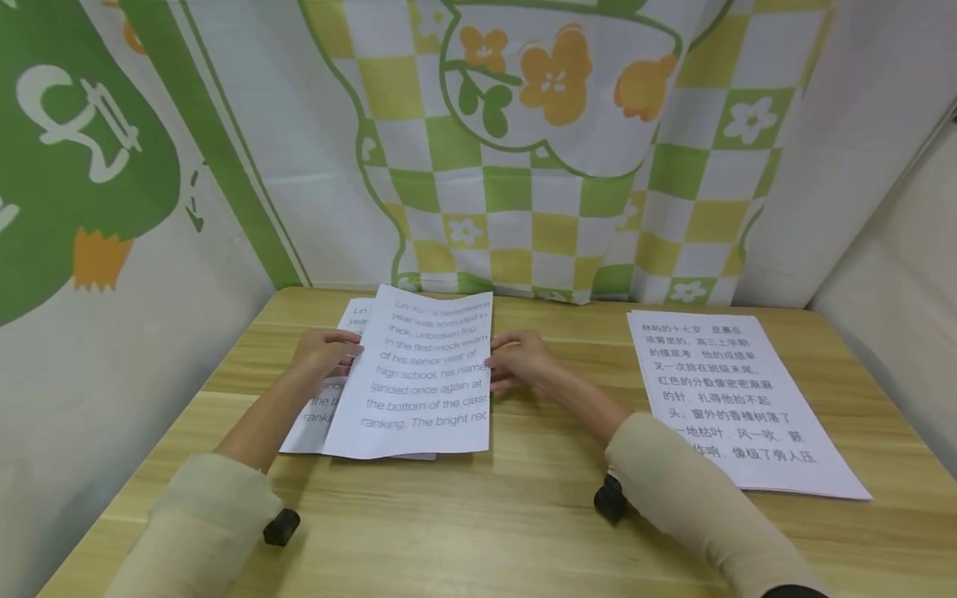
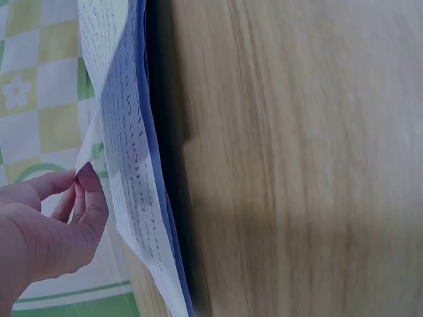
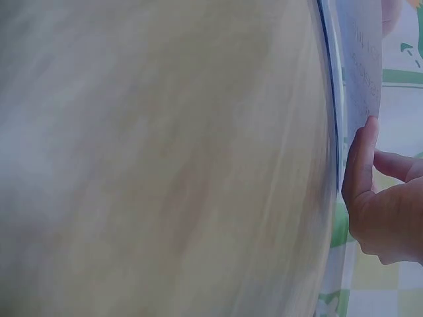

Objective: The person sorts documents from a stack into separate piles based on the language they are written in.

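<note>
A printed sheet of paper [image 1: 426, 382] with English text is tilted up between both hands, above other printed sheets [image 1: 305, 430] on the table's left part. My left hand [image 1: 321, 355] pinches its left edge; in the left wrist view that hand [image 2: 56, 228] has thumb and forefinger together at the paper's edge. At the opposite edge, my right hand [image 1: 523, 362] holds the sheet. In the right wrist view the right hand [image 3: 390, 205] has fairly straight fingers against the paper, with the thumb close by. The exact contact of its thumb is hard to see.
A stack of sheets [image 1: 718, 390] printed with Chinese characters lies on the right of the wooden table [image 1: 478, 531], partly covered by the right sleeve [image 1: 688, 482]. Behind the table hangs a checked, flowered cloth [image 1: 538, 208]. Light walls stand at both sides.
</note>
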A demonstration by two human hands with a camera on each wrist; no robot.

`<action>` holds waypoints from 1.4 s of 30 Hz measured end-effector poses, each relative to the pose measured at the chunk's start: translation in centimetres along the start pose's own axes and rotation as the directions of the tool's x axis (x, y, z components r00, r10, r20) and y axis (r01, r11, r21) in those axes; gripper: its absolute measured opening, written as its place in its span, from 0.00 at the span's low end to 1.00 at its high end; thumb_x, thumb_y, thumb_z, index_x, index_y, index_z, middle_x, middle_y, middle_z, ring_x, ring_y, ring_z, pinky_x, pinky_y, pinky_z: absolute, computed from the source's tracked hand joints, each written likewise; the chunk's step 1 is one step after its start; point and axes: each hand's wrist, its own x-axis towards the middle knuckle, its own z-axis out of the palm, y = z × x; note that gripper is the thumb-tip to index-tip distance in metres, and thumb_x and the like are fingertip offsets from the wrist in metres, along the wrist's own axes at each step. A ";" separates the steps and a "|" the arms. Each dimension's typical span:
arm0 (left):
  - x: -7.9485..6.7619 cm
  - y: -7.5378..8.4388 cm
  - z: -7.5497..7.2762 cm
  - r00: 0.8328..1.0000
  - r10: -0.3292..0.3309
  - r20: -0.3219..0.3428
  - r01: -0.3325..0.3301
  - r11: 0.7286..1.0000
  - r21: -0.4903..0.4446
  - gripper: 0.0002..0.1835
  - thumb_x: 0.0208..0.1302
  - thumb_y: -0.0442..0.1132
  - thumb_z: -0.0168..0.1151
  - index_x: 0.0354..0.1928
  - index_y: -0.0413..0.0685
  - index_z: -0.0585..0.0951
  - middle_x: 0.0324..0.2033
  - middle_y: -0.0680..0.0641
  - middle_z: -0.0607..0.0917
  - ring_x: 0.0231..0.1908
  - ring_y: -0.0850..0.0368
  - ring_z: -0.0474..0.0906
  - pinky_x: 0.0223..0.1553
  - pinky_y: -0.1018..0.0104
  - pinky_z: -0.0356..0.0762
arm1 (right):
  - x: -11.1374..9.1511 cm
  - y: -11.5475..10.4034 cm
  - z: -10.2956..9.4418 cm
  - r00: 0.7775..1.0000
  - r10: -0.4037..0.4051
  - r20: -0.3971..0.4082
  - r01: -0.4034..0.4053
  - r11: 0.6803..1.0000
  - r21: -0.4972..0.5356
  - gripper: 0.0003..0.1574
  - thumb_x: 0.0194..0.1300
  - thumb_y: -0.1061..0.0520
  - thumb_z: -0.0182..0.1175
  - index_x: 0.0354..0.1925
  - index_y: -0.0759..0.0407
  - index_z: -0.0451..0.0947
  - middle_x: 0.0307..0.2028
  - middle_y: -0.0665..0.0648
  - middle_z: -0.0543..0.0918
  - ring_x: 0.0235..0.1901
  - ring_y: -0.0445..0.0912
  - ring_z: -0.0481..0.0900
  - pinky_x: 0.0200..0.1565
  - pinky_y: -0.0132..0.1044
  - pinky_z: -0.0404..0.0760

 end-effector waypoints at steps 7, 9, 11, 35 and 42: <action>0.3 -0.7 -1.8 0.999 0.003 -0.036 -0.003 1.000 -0.008 0.22 0.73 0.30 0.59 0.65 0.27 0.74 0.53 0.35 0.80 0.34 0.60 0.80 0.33 0.74 0.85 | 0.9 0.0 1.6 1.000 0.002 0.009 -0.002 1.000 0.017 0.18 0.64 0.76 0.62 0.52 0.73 0.74 0.37 0.69 0.87 0.29 0.52 0.88 0.32 0.41 0.92; 0.3 -0.8 -2.2 0.998 -0.017 -0.053 0.017 1.000 -0.008 0.22 0.73 0.30 0.60 0.66 0.28 0.74 0.51 0.37 0.81 0.32 0.62 0.80 0.32 0.74 0.85 | 1.1 0.1 2.0 1.000 0.001 0.012 -0.001 1.000 0.020 0.18 0.64 0.77 0.61 0.52 0.74 0.74 0.37 0.69 0.86 0.29 0.52 0.88 0.32 0.41 0.92; 0.3 -1.0 -2.4 0.997 -0.038 -0.069 0.037 0.999 -0.009 0.23 0.73 0.31 0.59 0.67 0.29 0.74 0.48 0.39 0.82 0.30 0.63 0.80 0.31 0.74 0.84 | 1.3 0.1 2.5 1.000 0.002 0.017 -0.002 1.000 0.021 0.18 0.64 0.77 0.61 0.52 0.74 0.73 0.38 0.70 0.86 0.29 0.53 0.88 0.32 0.41 0.92; 0.6 -2.1 -3.8 0.987 0.011 -0.159 -0.004 0.999 0.040 0.22 0.73 0.29 0.58 0.66 0.29 0.75 0.48 0.39 0.84 0.30 0.67 0.77 0.31 0.76 0.83 | 0.8 0.3 4.6 0.990 0.024 0.138 -0.025 1.000 0.005 0.28 0.62 0.83 0.59 0.61 0.82 0.69 0.47 0.74 0.84 0.35 0.51 0.87 0.47 0.47 0.91; 0.5 -2.1 -3.8 0.989 0.021 -0.144 -0.013 0.998 0.057 0.23 0.73 0.30 0.58 0.67 0.29 0.74 0.50 0.35 0.83 0.29 0.64 0.79 0.30 0.73 0.85 | 0.3 0.4 4.5 0.988 -0.001 0.156 0.001 1.000 -0.004 0.29 0.64 0.82 0.58 0.63 0.82 0.68 0.52 0.78 0.82 0.43 0.55 0.88 0.50 0.49 0.90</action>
